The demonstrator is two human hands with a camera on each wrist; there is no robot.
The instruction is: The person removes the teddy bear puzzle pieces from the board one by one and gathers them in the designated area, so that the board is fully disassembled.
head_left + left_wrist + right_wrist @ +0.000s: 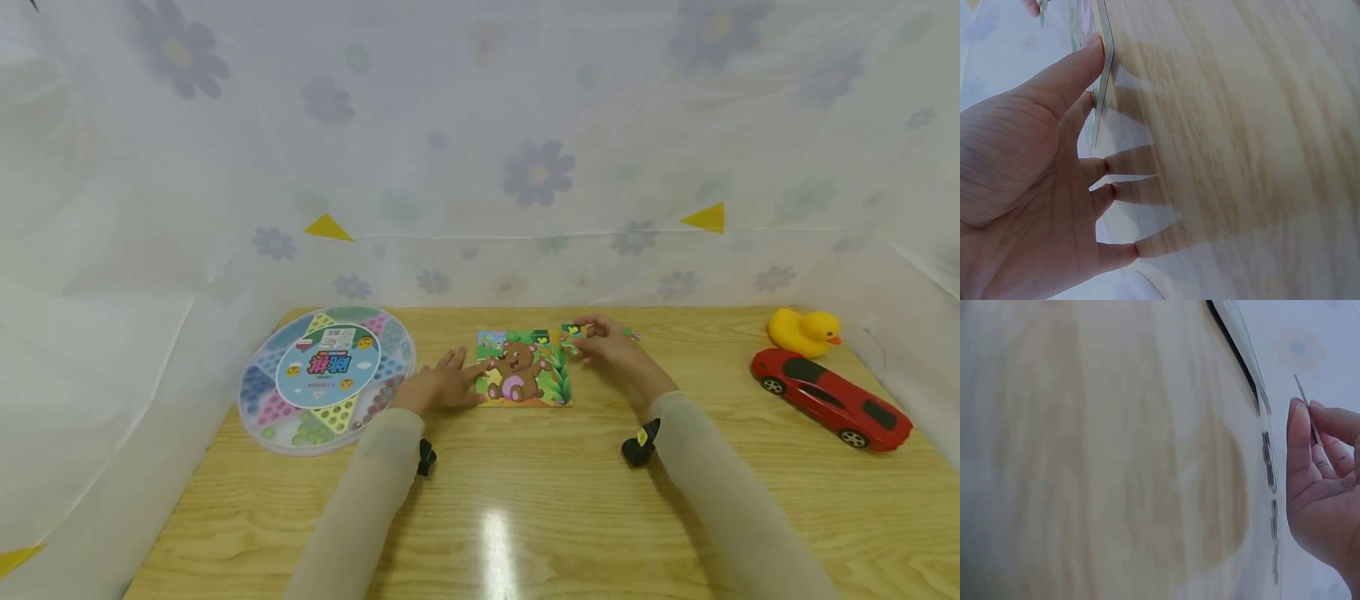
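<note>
Right hand (609,343) pinches 1 puzzle piece (572,332), bear picture (517,371) to its left.
Left hand (450,385), fingers spread, touches the picture; placement appears underway, calling for edge alignment.

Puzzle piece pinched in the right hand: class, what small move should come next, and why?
Probably test the piece gently against the right side of the bear puzzle: the right hand pinches it close by, while the left hand touches the puzzle's opposite side, perhaps steadying it.
</note>
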